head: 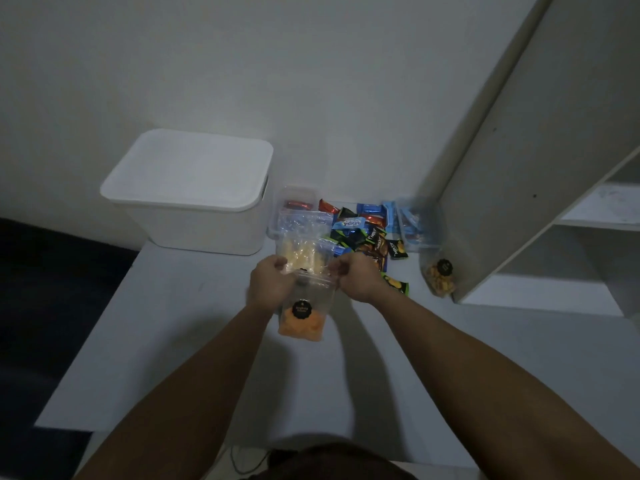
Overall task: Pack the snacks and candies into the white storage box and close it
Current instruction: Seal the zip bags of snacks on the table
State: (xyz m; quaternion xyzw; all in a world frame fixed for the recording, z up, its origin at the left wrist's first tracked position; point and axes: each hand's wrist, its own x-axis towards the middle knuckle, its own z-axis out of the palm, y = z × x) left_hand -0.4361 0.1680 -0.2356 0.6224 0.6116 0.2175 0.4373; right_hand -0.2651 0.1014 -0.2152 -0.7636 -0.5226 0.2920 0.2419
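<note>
The white storage box (194,220) stands at the back left of the table with its lid (188,168) on. My left hand (272,282) and my right hand (356,277) pinch the top corners of a clear pouch of orange snacks (303,323) with a round black label, held just above the table. Behind it stands a clear bag of yellow candy (304,256). A heap of small wrapped candies and snack packets (367,232) lies behind my right hand.
A clear plastic tub (294,206) sits between the box and the heap. Another clear pouch of orange snacks (440,278) leans against the white shelf unit (519,202) on the right. The table's left edge (97,327) drops to a dark floor.
</note>
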